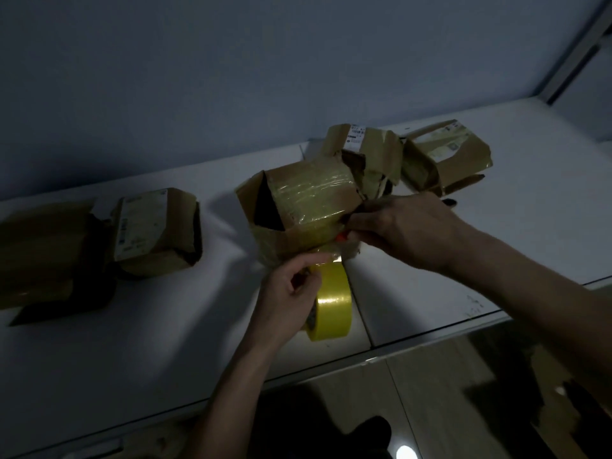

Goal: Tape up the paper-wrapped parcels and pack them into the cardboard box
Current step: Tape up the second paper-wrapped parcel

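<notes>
A brown paper-wrapped parcel point(304, 203) with shiny tape across its top sits in the middle of the white table point(149, 326). My left hand point(288, 289) grips the yellow tape roll point(331, 303) just below the parcel, with a stretch of tape running up to the parcel's lower edge. My right hand point(397, 230) is at the parcel's right side, fingers curled around a small orange-tipped tool point(341, 238) at the tape. The tool is mostly hidden by the fingers.
Two more torn paper parcels point(367, 154) point(443, 154) lie behind the right hand. Another labelled parcel point(155, 226) and a brown cardboard piece point(43, 253) sit at the left. The table's front edge runs diagonally; tiled floor lies below.
</notes>
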